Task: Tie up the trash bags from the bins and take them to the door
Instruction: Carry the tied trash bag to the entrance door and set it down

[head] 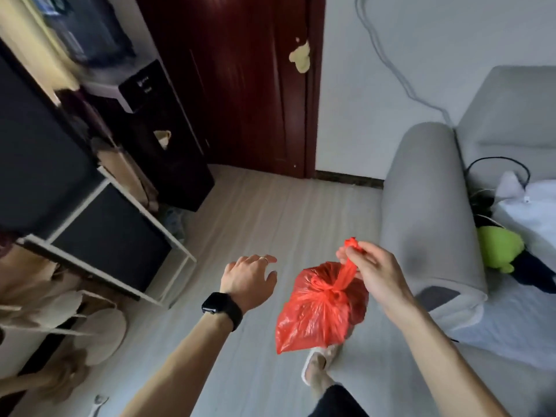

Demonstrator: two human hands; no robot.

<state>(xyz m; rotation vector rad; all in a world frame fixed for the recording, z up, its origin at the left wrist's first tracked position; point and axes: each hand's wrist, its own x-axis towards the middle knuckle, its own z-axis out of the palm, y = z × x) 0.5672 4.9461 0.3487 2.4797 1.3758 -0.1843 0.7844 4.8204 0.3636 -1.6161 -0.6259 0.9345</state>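
A red trash bag, knotted at its neck, hangs above the floor from my right hand, which pinches the bag's twisted top handles between fingers and thumb. My left hand, with a ring and a black watch on the wrist, hovers to the left of the bag, fingers spread, holding nothing. A dark red wooden door stands shut straight ahead, past a stretch of pale floor.
A grey sofa with a green plush toy and cables lies on the right. On the left stand a black-and-white cabinet, a black tower unit and pale bags. My slippered foot is below the bag.
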